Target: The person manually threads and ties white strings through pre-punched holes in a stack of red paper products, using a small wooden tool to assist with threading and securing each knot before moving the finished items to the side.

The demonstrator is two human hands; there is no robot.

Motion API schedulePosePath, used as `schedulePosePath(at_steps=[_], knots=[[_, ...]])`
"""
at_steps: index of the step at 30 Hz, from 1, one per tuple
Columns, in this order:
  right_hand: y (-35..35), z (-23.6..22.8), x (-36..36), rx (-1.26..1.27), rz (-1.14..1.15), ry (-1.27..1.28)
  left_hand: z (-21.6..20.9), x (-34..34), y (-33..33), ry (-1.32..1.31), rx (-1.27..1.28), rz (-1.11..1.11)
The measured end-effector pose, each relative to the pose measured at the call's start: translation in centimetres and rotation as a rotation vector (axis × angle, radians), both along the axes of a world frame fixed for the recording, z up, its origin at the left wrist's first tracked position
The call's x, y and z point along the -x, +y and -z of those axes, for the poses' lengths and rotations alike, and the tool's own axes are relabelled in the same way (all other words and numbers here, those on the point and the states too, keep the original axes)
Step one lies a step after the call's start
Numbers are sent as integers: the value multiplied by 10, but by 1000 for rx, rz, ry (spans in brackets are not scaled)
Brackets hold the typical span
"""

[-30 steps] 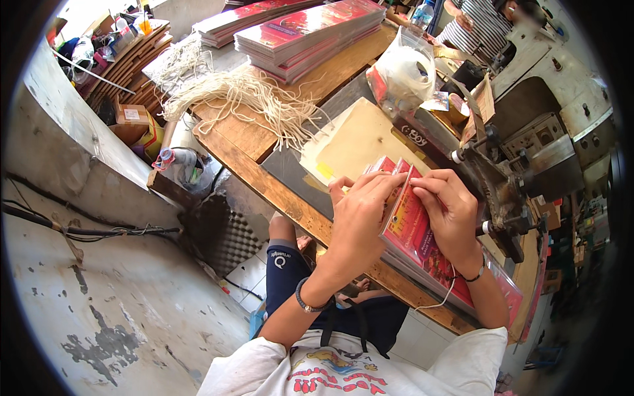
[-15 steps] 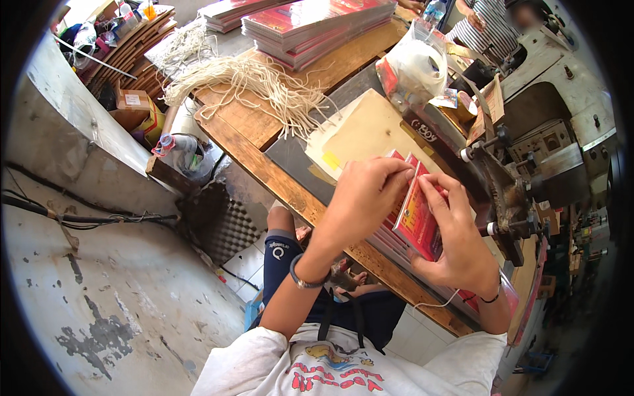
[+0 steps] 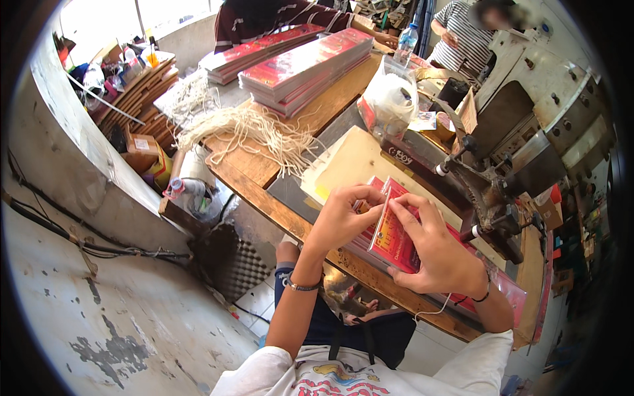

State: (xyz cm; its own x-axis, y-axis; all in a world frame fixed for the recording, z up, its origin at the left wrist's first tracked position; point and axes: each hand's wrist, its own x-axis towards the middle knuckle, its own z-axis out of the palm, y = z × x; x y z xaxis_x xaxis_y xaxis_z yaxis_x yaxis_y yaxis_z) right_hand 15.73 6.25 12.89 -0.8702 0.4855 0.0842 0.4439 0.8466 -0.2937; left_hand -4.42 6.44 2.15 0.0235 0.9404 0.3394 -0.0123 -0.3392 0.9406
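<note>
A thick red printed booklet [image 3: 401, 241] stands tilted on its edge in front of me, over other red booklets on the bench. My right hand [image 3: 441, 254] grips it from the right, with the thumb low on its near end and the fingertips at the upper edge. On the other side, my left hand [image 3: 345, 216] is closed in a pinch against that upper edge; whatever its fingertips hold is hidden. A thin white cord [image 3: 432, 313] hangs in a loop over the bench edge below my right hand.
A bundle of loose white cords [image 3: 257, 140] lies on the wooden bench [image 3: 241, 173], with tall stacks of red booklets [image 3: 310, 69] behind. A metal clamp-like machine [image 3: 485, 195] stands to the right. Plastic bags [image 3: 394, 99] and a bottle [image 3: 407, 41] are farther back, near another person [image 3: 456, 36].
My view has shifted, so the bench appears lower and more of the far side shows. Both hands stay at the red booklet's upper edge, the left still pinched.
</note>
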Motion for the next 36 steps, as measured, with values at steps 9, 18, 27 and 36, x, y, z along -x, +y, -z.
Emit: schedulePosePath(at_steps=[9, 18, 27, 36], knots=[[9, 5, -5, -126, -33, -71, 12, -11, 5, -338, 26, -158], [16, 5, -2, 47, -78, -42, 24, -7, -3, -404, -33, -136], [11, -7, -8, 382, 197, 146, 35, -4, 0, -874, 27, -134], [27, -27, 10, 1160, 158, 772, 46, 2, 5, -884, 80, -97]])
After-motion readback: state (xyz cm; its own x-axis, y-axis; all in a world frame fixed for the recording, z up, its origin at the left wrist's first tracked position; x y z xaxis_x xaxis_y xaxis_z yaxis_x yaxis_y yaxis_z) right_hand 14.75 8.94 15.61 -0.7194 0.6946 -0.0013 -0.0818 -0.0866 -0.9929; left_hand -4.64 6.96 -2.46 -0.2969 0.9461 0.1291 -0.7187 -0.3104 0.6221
